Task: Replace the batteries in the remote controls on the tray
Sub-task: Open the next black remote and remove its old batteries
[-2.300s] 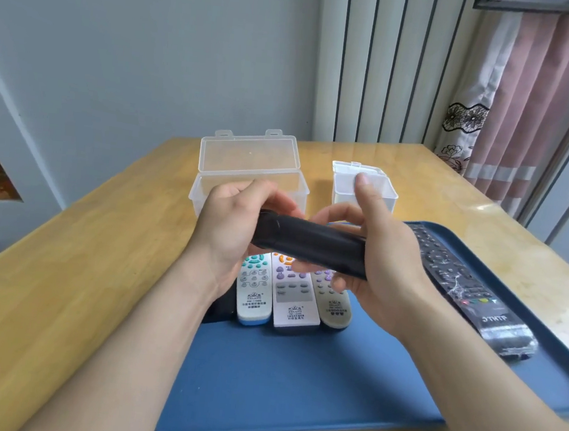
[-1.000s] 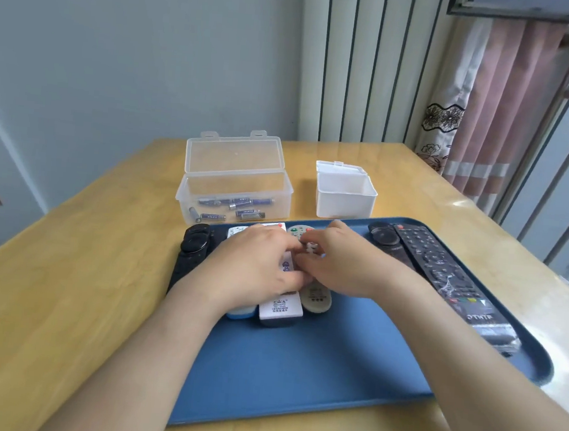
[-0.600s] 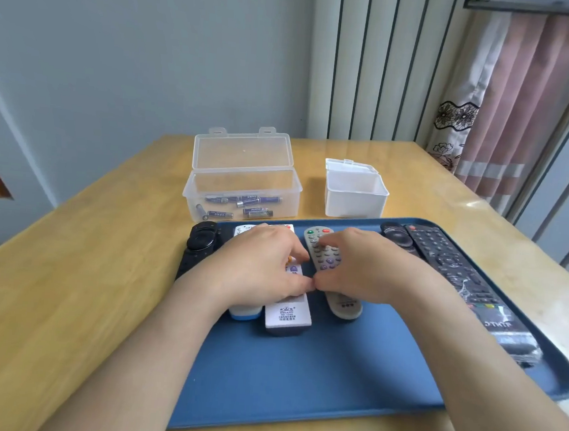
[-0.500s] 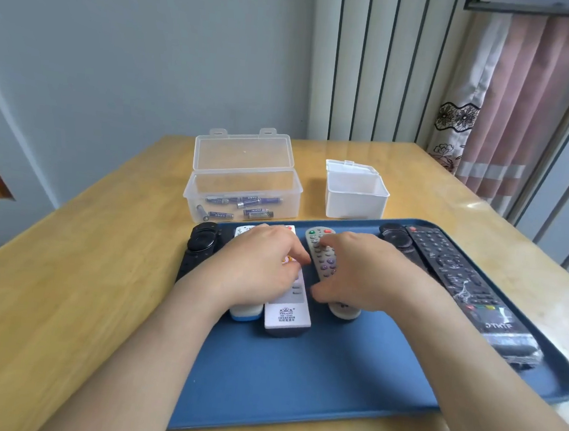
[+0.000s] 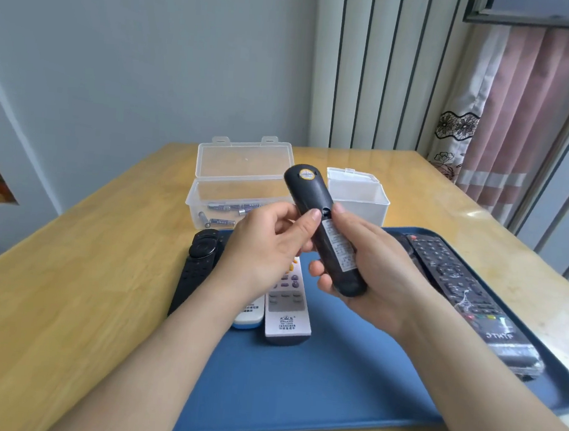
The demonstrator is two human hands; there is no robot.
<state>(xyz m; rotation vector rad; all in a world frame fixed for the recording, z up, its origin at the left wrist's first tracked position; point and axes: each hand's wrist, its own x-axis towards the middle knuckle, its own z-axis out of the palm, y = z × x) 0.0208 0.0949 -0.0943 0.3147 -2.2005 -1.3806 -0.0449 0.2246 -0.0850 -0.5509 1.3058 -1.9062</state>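
Observation:
I hold a small remote (image 5: 315, 197) above the blue tray (image 5: 331, 374), its dark back side with a white label facing me. My right hand (image 5: 371, 267) grips its lower end, thumb on the battery cover. My left hand (image 5: 266, 248) pinches its left edge, the thumb near the cover's top. On the tray lie a black remote (image 5: 196, 266) at the left, two white remotes (image 5: 285, 304) beside it and a long black remote (image 5: 465, 296) at the right. A clear open box (image 5: 233, 190) holding several batteries stands behind the tray.
A small white open box (image 5: 360, 198) stands to the right of the battery box on the wooden table (image 5: 81, 283). A wall and vertical panels rise behind the table. Curtains and a window frame are at the right.
Both hands lifted the small remote off the tray and turned it over, back side up. Earlier they rested on the remotes lying in the tray.

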